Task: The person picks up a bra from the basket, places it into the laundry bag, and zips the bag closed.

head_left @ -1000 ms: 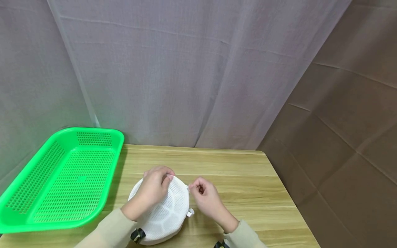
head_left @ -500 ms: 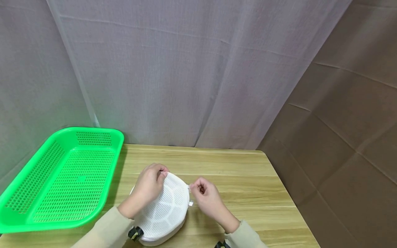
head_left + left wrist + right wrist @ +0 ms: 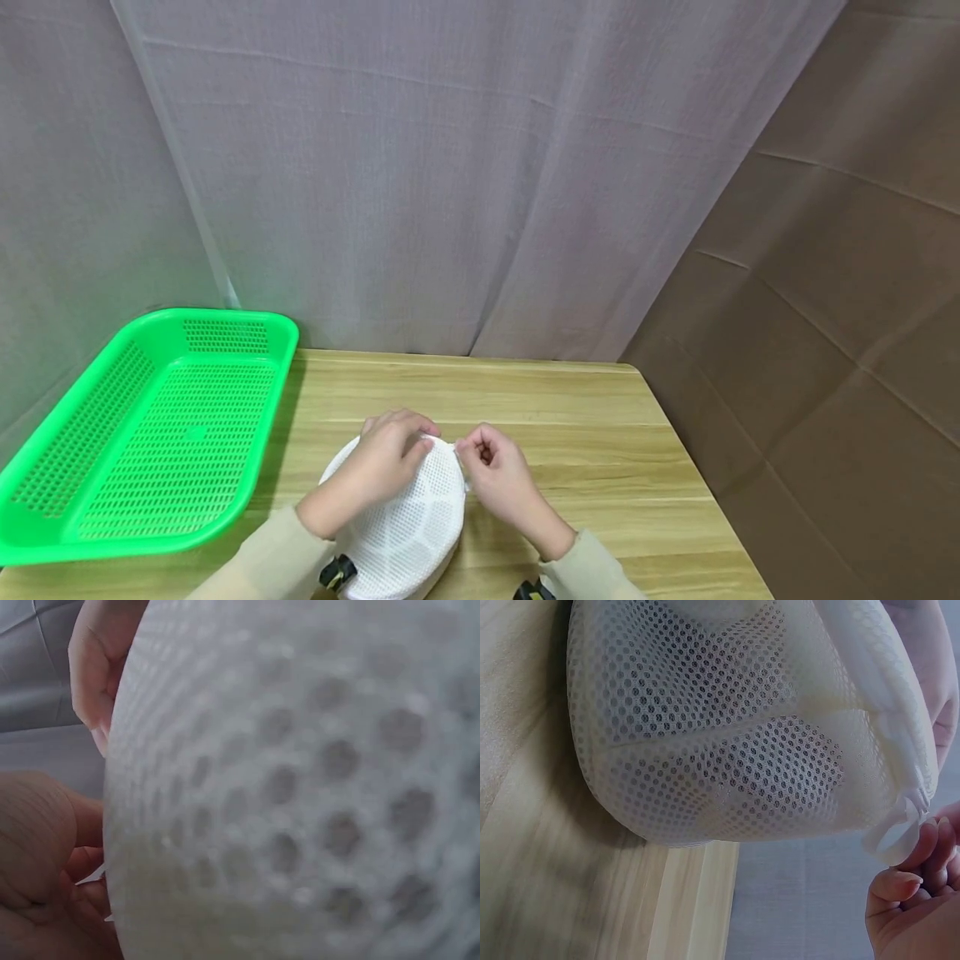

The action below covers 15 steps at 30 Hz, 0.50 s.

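A round white mesh laundry bag (image 3: 405,533) stands on the table below my hands, its ribbed lid facing up. My left hand (image 3: 386,467) lies across the far part of the lid and grips the rim, thumb on top and fingers over the far edge. At the rim's right side my right hand (image 3: 495,471) has curled fingers and pinches the bag's small zipper pull, mostly hidden by the fingertips. A white ribbon loop (image 3: 897,832) hangs from the seam beside those fingertips in the right wrist view. Mesh fills most of the left wrist view.
To the left sits a green perforated plastic basket (image 3: 180,450) on the wood-grain table (image 3: 525,392). A grey curtain (image 3: 390,208) hangs behind the table's far edge, and a brown cloth (image 3: 825,333) closes off the right side.
My left hand first shifts slightly left, then right with the bag, closing in on the right hand. The ribbon loop comes up close to the right fingers, which stay nearly still.
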Tool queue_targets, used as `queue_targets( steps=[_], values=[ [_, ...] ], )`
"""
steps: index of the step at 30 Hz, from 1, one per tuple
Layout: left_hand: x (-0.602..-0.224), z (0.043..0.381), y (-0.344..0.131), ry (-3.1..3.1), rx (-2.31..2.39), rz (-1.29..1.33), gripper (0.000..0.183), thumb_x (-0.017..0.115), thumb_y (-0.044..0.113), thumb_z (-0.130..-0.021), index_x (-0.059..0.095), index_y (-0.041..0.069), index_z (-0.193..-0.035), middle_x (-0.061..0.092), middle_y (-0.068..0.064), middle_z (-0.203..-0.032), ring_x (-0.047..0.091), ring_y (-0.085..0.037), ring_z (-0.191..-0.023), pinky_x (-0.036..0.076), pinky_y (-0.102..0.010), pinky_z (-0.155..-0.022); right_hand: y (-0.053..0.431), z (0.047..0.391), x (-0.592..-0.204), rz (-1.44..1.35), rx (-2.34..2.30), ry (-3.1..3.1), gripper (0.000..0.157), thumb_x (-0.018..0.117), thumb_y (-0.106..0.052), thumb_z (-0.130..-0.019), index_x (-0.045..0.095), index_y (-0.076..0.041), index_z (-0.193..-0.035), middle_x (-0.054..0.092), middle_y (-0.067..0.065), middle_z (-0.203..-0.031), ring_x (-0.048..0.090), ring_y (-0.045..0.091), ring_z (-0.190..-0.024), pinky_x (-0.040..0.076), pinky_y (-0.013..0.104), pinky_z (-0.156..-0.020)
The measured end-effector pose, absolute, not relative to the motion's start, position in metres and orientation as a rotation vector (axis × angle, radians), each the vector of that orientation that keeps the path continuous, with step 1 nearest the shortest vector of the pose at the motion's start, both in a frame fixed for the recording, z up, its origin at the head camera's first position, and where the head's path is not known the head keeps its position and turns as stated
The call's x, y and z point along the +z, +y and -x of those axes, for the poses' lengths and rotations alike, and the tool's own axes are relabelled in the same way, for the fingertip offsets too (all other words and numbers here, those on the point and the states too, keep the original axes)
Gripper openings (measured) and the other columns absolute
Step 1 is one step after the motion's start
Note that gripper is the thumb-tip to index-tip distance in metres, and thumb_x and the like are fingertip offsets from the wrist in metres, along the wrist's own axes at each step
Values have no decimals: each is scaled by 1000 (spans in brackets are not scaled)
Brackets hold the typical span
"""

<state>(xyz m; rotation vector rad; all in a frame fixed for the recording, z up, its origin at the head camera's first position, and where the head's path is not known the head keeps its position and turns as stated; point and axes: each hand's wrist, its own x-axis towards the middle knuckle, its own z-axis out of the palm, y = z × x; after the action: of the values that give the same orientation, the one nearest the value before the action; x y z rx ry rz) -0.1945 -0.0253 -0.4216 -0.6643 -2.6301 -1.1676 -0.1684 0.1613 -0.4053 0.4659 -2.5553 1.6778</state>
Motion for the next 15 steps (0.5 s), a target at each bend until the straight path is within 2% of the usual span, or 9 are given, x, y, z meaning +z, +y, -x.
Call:
queue_targets(
  steps=[15],
  values=[
    [-431, 199, -30, -2585, -1136, 596, 8, 68, 7, -88, 67, 15, -90, 67, 3, -94, 60, -20, -95, 36, -44, -88, 160, 167, -405, -501, 1689, -2569, 17, 57, 0, -94, 55, -3, -77, 48, -2, -64, 42, 6, -56, 34, 17, -49]
  ],
)
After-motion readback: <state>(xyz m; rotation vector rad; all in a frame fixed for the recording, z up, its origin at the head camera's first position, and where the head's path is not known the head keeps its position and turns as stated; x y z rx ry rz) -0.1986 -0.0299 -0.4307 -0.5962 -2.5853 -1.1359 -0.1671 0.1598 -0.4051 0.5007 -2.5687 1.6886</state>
